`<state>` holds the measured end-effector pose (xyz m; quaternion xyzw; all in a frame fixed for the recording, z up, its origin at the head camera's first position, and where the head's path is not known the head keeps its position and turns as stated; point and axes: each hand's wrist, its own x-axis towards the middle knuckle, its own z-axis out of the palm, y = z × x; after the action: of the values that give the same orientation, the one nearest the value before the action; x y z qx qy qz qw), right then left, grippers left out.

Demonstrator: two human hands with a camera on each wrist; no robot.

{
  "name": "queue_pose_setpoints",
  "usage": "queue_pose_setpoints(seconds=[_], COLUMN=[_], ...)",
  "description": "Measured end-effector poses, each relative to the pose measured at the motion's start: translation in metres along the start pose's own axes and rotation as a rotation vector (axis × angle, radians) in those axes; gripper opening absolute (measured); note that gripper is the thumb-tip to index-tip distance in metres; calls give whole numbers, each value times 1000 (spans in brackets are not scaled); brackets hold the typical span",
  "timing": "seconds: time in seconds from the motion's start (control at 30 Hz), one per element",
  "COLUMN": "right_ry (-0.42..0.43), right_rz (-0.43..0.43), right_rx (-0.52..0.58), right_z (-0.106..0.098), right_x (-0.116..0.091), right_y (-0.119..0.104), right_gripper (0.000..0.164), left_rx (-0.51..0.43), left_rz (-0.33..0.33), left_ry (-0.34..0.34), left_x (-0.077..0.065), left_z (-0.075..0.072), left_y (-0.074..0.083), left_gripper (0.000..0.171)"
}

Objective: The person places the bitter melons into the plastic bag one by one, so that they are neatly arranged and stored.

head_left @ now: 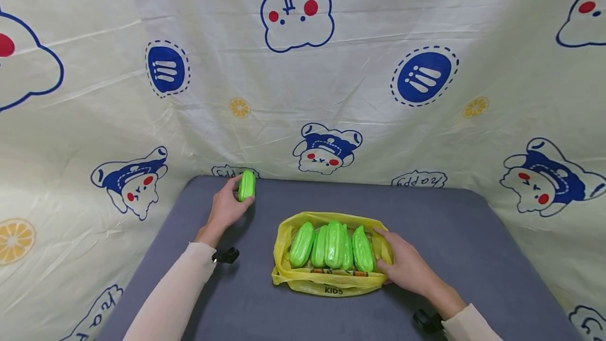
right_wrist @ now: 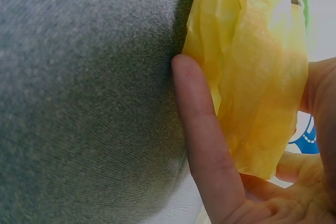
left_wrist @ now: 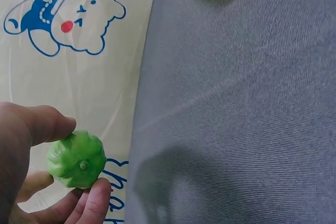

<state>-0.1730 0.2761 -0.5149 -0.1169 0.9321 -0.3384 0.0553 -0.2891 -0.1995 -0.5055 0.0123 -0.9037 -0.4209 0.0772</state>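
My left hand (head_left: 228,208) holds a glossy green ridged gourd, like a bitter melon (head_left: 246,186), over the far left of the table. In the left wrist view the gourd (left_wrist: 79,161) shows end-on with a small nub, pinched between thumb and fingertips. A yellow plastic bag (head_left: 333,281) marked "KIDS" lies with its mouth spread wide. Several more green gourds (head_left: 335,243) sit side by side inside it. At the bag's right end, my right hand (head_left: 407,263) grips its side. The right wrist view has fingers (right_wrist: 202,124) on both sides of the yellow plastic (right_wrist: 262,87).
A grey cloth-covered table (head_left: 426,214) lies under everything. Behind it and at its sides hangs a pale printed curtain (head_left: 355,83) with cartoon bears and orange slices. A black band (head_left: 226,255) is on the left wrist, another (head_left: 427,321) on the right.
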Motion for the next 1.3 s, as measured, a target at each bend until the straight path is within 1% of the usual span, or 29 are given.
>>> queue_pose_setpoints(seconds=[0.2, 0.43, 0.5, 0.67, 0.9, 1.0, 1.13, 1.3], right_ry=[-15, 1, -8, -5, 19, 36, 48, 32], right_rz=[17, -7, 6, 5, -20, -37, -44, -36], right_rx=[16, -43, -27, -18, -71, -115, -143, -123], right_z=[0, -1, -1, 0, -2, -2, -3, -1], right_x=[0, 1, 1, 3, 3, 3, 4, 2], right_y=[-1, -2, -2, -3, -4, -4, -5, -5], right_gripper=[80, 79, 80, 81, 80, 80, 80, 78], left_rx=[1, -12, -8, -11, -15, -19, -17, -18], left_rz=[26, 46, 60, 89, 124, 145, 179, 216], left_ry=[0, -2, -7, -14, -17, -8, -4, -13], left_x=[-8, -17, -20, -26, -32, -36, -45, -57], left_z=[-3, -8, -8, -10, -12, -13, -14, -16], left_y=[7, 18, 22, 30, 35, 39, 45, 53], left_gripper=[83, 83, 82, 83, 82, 83, 83, 82])
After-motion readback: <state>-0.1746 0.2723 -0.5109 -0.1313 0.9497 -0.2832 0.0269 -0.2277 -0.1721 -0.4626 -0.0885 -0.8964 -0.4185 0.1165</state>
